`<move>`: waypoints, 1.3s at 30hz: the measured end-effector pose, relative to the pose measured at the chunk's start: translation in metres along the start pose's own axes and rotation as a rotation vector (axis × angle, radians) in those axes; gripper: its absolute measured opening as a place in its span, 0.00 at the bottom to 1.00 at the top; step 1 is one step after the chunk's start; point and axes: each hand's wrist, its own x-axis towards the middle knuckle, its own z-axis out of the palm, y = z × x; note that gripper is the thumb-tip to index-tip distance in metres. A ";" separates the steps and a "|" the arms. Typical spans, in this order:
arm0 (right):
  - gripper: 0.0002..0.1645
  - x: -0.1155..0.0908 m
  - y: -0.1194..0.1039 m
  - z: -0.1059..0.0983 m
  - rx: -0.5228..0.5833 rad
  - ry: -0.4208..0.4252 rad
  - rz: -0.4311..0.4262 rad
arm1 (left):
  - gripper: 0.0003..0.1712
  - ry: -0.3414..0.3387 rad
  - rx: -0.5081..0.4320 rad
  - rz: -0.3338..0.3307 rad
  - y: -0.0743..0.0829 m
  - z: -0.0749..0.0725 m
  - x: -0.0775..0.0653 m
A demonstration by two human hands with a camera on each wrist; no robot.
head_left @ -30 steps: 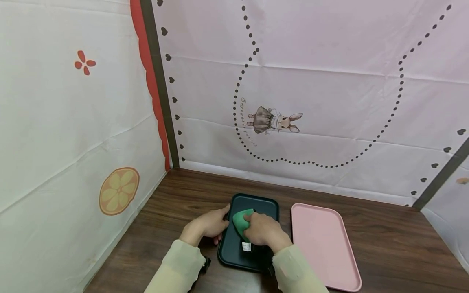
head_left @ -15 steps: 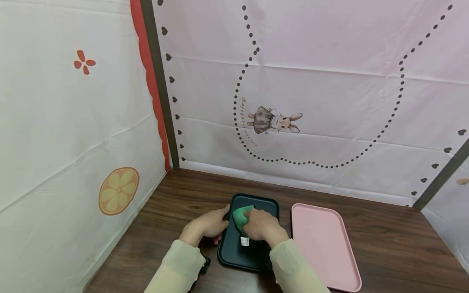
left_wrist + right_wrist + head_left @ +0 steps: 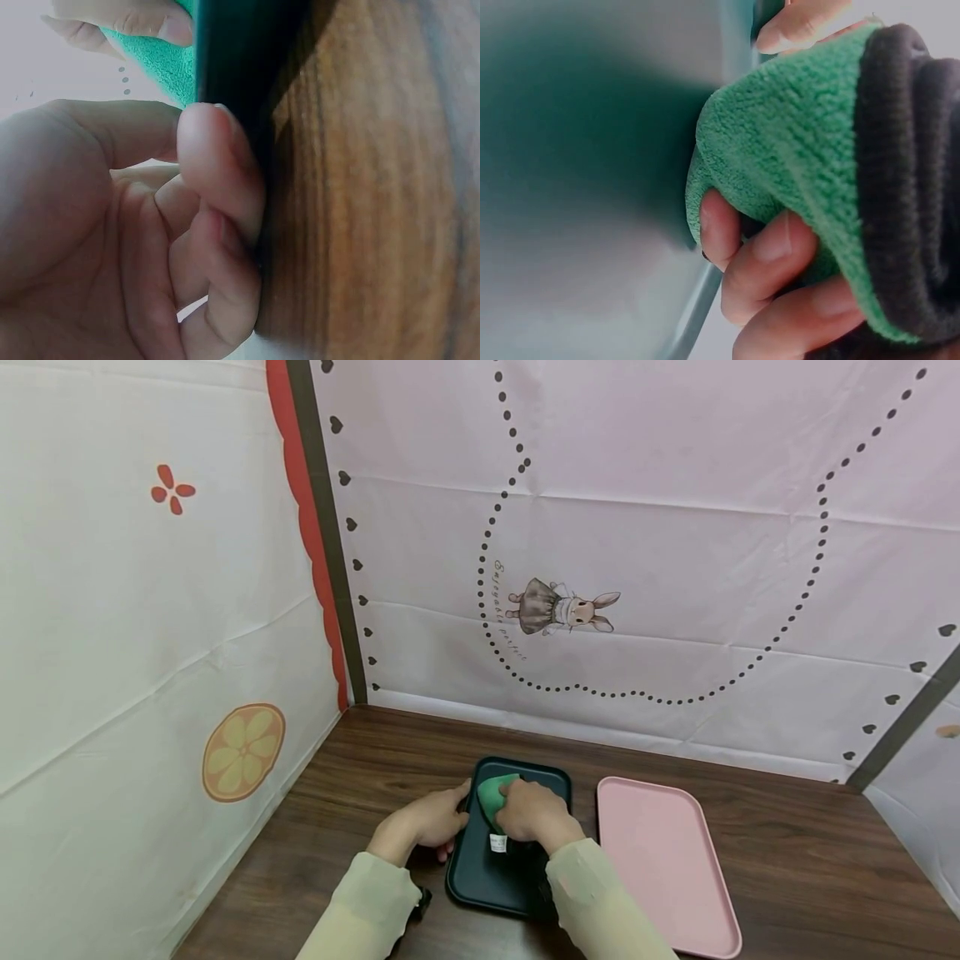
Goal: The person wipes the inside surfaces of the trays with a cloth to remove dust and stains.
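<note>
A dark green rectangular tray (image 3: 487, 885) lies on the table. At its left edge, my left hand (image 3: 427, 817) grips the rim; in the left wrist view the thumb and curled fingers (image 3: 217, 247) meet the tray's side (image 3: 232, 45) just above the wood. My right hand (image 3: 536, 814) holds a green cleaning cloth (image 3: 491, 795) bunched against the tray's inner surface. In the right wrist view the cloth (image 3: 780, 127) shows a fluffy face and a dark bound edge, with curled fingers (image 3: 769, 262) around its lower side. A white label hangs from the cloth.
A pink tray (image 3: 667, 868) lies right of the dark one, a narrow gap apart. The brown wooden table (image 3: 810, 852) meets a printed cloth backdrop (image 3: 675, 610) behind and a white cloth wall (image 3: 112, 693) at left.
My right hand has slid the green cloth a short way toward the far end of the dark tray. The left hand and both trays have stayed in place.
</note>
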 end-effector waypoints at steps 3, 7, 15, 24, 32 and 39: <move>0.34 0.002 -0.001 -0.001 0.009 0.005 0.002 | 0.38 0.000 -0.001 -0.001 0.001 -0.001 0.000; 0.33 0.004 0.000 -0.001 0.016 0.012 0.006 | 0.38 -0.002 -0.001 -0.006 0.002 -0.001 0.000; 0.33 0.008 -0.001 0.001 0.011 0.026 0.010 | 0.38 -0.001 0.005 -0.003 0.002 0.000 0.000; 0.34 0.007 0.000 0.002 0.000 0.029 0.010 | 0.38 -0.001 -0.001 -0.002 0.002 0.000 0.001; 0.34 0.005 0.000 0.003 0.002 0.024 -0.001 | 0.38 -0.006 -0.015 0.002 -0.001 -0.001 0.000; 0.34 0.004 0.001 0.003 0.000 0.027 -0.006 | 0.38 -0.005 -0.037 0.004 -0.001 0.000 0.000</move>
